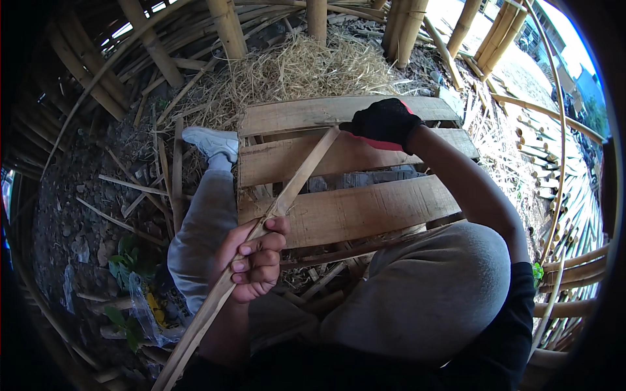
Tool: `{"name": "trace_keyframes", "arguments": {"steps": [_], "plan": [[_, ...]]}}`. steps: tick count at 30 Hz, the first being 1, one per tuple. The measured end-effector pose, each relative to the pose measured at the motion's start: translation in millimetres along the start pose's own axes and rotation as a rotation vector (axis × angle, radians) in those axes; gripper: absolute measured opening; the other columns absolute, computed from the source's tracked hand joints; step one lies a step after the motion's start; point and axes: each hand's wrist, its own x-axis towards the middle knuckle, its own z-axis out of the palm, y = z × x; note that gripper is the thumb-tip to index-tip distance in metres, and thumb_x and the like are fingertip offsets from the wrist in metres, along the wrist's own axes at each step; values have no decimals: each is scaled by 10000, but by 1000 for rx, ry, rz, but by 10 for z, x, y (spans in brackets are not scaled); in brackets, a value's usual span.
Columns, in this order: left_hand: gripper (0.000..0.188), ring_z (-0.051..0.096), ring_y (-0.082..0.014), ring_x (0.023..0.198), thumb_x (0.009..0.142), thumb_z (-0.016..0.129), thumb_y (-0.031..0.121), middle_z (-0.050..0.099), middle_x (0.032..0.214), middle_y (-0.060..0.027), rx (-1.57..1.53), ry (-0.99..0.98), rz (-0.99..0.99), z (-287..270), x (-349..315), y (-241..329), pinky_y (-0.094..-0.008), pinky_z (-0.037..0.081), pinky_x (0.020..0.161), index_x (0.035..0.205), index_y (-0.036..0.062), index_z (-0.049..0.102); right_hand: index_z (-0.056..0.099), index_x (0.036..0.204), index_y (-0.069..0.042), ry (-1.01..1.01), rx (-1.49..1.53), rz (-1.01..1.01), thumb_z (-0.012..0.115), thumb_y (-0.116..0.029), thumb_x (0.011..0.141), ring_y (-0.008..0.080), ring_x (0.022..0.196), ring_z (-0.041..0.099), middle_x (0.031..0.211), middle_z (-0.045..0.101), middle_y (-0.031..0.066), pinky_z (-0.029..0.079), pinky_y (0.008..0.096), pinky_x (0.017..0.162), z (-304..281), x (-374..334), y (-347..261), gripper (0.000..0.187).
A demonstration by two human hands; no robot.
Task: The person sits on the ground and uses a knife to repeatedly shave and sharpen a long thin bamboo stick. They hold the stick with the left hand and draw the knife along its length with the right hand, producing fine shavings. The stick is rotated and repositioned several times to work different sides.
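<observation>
While the left hand [259, 259] closes its grip round a long wooden strip [305, 171], the strip's upper part slants over the slatted surface [372, 207], its end beside the gloved right hand [383, 124]. That hand's fingers are mostly hidden, so how far its grip closes, and on what, cannot be told. Straw [306, 68] lies heaped beyond the surface; a pale shoe [212, 141] stands beside its left edge.

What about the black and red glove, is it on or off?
On. The glove covers the right hand, with the bare forearm coming out of its cuff.
</observation>
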Motion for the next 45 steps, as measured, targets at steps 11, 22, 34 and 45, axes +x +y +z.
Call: {"name": "trace_keyframes", "arguments": {"steps": [11, 22, 34, 45], "plan": [[138, 438, -55, 381, 1083, 320, 179, 464, 628, 4, 40, 0, 22, -9, -100, 40, -178, 322, 275, 1060, 67, 397, 743, 946, -107, 67, 116, 184, 348, -542, 1048, 345, 888, 706, 886, 731, 147, 544, 453, 848, -285, -144, 103, 596], [162, 442, -47, 383, 1088, 308, 185, 467, 629, 9, 18, -5, 47, -4, -86, 12, -175, 334, 276, 1073, 56, 404, 750, 1090, -176, -83, 27, 26, 345, -600, 1026, 339, 1008, 691, 1039, 743, 124, 526, 445, 916, -104, 91, 176, 589], [165, 433, -60, 374, 1089, 306, 188, 472, 631, 1, 54, -17, 96, -17, -238, 47, -181, 318, 274, 1068, 52, 397, 755, 1042, -163, -59, 108, 145, 297, -619, 1036, 338, 930, 702, 938, 738, 128, 530, 452, 883, -431, 70, 11, 646], [185, 417, -66, 365, 1094, 283, 198, 452, 615, 2, 49, -15, 29, 198, -106, -49, -187, 329, 273, 1058, 59, 400, 752, 1076, -179, 96, 163, -140, 347, -610, 1029, 346, 928, 706, 973, 738, 143, 553, 444, 845, -288, 52, -392, 593]]}}
